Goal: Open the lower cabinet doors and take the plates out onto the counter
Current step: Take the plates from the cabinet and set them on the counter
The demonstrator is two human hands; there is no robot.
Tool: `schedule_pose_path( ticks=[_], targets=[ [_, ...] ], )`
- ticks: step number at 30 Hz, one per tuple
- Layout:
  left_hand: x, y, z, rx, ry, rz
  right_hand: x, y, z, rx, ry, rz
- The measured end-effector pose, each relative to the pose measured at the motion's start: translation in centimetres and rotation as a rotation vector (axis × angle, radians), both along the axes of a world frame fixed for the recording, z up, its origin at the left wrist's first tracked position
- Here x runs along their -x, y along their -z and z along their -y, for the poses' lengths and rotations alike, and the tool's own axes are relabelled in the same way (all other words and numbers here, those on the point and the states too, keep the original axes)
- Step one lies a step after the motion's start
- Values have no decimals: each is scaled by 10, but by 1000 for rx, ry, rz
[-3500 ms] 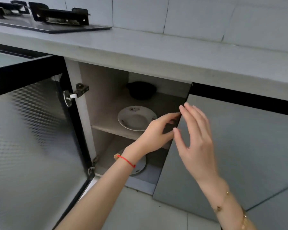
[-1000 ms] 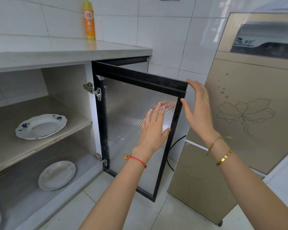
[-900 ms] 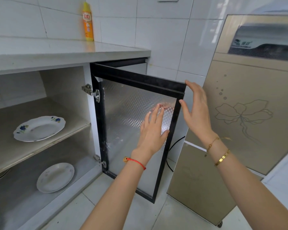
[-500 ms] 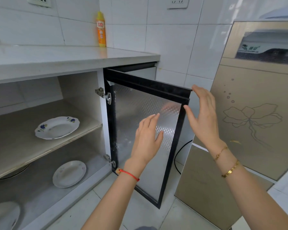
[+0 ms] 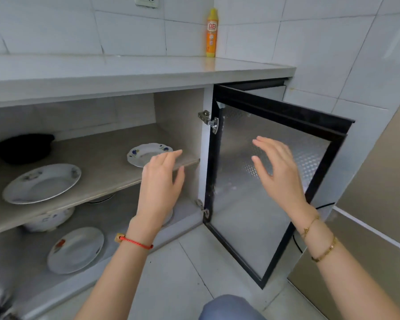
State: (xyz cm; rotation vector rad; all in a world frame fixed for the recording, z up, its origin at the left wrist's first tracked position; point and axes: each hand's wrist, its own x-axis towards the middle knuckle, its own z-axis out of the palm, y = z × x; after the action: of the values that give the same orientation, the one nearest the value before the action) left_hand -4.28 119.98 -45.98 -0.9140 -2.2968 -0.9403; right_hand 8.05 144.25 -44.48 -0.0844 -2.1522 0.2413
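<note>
Both arms stretched forward, left hand point(image 5: 161, 181) and right hand point(image 5: 279, 168) empty, fingers spread, palms facing away and inward.

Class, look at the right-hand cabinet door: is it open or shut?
Open. The right-hand cabinet door is swung out on its hinge, leaving the shelf inside exposed.

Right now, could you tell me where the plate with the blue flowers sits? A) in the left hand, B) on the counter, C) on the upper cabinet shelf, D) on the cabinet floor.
C: the plate with the blue flowers lies on the upper cabinet shelf, just behind the open, empty left hand.
</note>
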Motion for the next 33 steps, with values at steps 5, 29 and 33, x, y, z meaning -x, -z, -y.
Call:
schedule_pose_path(
  ticks=[5,29,33],
  targets=[
    [38,25,57,98,-257,21,65,36,26,58,-100,202],
    [286,103,20,387,-542,291,392,129,0,280,-157,638],
    [309,107,14,401,-578,346,412,138,-7,323,-142,700]
  ],
)
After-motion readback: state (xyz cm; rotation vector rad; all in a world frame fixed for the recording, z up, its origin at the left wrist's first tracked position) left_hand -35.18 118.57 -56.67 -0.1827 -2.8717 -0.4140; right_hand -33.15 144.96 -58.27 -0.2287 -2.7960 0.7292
